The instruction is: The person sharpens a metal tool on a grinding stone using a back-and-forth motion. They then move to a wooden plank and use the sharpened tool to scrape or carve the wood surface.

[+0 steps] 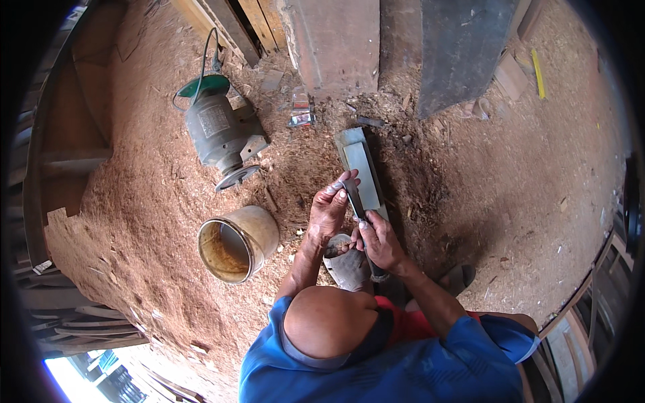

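Head view shows the right hand (383, 243) gripping the blade (354, 198) over the left edge of the stone (361, 163), the left hand (328, 212) pinching the blade's far end, while the motor (218, 129) and bucket (261, 232) are left of the stone.

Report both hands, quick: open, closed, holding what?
Left hand: partly curled, fingertips at the blade's upper end; firm grip cannot be told.
Right hand: closed, holding the blade.
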Demonstrator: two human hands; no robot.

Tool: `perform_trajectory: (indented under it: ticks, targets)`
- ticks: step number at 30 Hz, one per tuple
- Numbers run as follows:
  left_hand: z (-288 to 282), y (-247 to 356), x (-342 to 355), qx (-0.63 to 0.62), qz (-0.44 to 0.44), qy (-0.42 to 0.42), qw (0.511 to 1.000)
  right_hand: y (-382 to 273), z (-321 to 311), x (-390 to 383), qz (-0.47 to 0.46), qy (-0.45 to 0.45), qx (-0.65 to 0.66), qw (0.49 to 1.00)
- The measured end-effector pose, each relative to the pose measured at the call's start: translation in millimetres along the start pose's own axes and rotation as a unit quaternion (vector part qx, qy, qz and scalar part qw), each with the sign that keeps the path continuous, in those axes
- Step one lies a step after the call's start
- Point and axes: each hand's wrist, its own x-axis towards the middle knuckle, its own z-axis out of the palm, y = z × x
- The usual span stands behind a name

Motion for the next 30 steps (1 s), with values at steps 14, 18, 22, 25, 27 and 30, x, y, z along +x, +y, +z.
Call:
perform_trajectory:
  ticks: [14, 18, 22, 25, 27, 30]
  targets:
    - [2, 2, -3, -0.043, -0.012, 0.012, 0.999, -6, -4, -2, -0.052, 0.068, -0.124, 0.989]
    - [9, 9, -6, -0.082, -0.038, 0.028, 0.996, -8, -11, 1, -0.154, 0.1, -0.239, 0.954]
    - [18, 15, -6, -0.067, -0.042, 0.041, 0.996, -9, -16, 1, -0.152, 0.105, -0.261, 0.948]
    - [20, 15, -7, -0.067, -0.038, 0.042, 0.996, -11, -19, 0, -0.148, 0.095, -0.273, 0.946]
    - [23, 15, -7, -0.064, -0.029, 0.054, 0.996, -12, -20, -1, -0.147, 0.092, -0.278, 0.945]
    - [17, 12, -6, -0.052, -0.032, 0.06, 0.996, -8, -20, -2, -0.158, 0.102, -0.291, 0.938]
